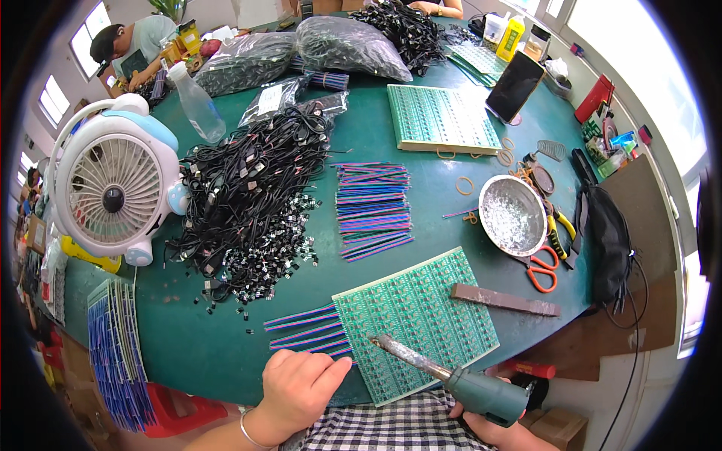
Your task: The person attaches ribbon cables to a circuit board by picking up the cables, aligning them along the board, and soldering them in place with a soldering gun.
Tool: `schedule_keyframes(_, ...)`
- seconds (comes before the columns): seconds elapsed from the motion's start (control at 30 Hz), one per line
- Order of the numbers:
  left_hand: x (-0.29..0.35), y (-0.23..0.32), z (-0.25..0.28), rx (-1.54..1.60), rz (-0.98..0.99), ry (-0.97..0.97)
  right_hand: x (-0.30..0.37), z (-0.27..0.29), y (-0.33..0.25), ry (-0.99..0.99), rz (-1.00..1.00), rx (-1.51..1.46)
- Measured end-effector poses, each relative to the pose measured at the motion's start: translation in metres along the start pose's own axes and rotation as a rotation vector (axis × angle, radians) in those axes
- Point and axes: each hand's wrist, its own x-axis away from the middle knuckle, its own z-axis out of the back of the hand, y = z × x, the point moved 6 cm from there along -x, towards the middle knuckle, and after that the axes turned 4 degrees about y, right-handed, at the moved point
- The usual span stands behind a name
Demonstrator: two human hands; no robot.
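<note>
A green circuit board panel (pixel 429 316) with rows of small parts lies tilted near the table's front edge. Flat multicoloured wires (pixel 297 325) stick out from its left edge. My left hand (pixel 301 385) is closed beside that edge, fingertips at the lowest wires; what it pinches is hidden. My right hand (pixel 481 430), mostly behind the tool, grips a soldering iron (pixel 489 397) with a dark green body. The iron's tip points left over the board. A brown bar (pixel 505 299) rests across the panel's right edge. Beyond the panel lies a stack of wires (pixel 374 210).
Left stand a fan (pixel 113 197) and a pile of black cables (pixel 252 177); wired boards (pixel 120 353) hang over the edge. Right are a metal bowl (pixel 513 216), scissors (pixel 543 269) and pliers (pixel 558 229). Farther back are stacked panels (pixel 442 119), a phone (pixel 516 88) and a person (pixel 139 49).
</note>
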Motion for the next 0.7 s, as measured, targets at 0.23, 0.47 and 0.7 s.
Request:
schedule_keyframes(0.23, 0.005, -0.007, -0.012, 0.059, 0.039, 0.015, 0.001, 0.002, -0.012, -0.004, -0.03, 0.134)
schedule_keyframes(0.47, 0.006, -0.009, -0.014, 0.11, 0.081, 0.023, -0.005, -0.001, -0.013, 0.003, -0.084, 0.013)
schedule_keyframes(0.7, 0.006, -0.01, -0.015, 0.072, 0.046, 0.0, -0.008, -0.001, -0.018, 0.013, -0.097, -0.031)
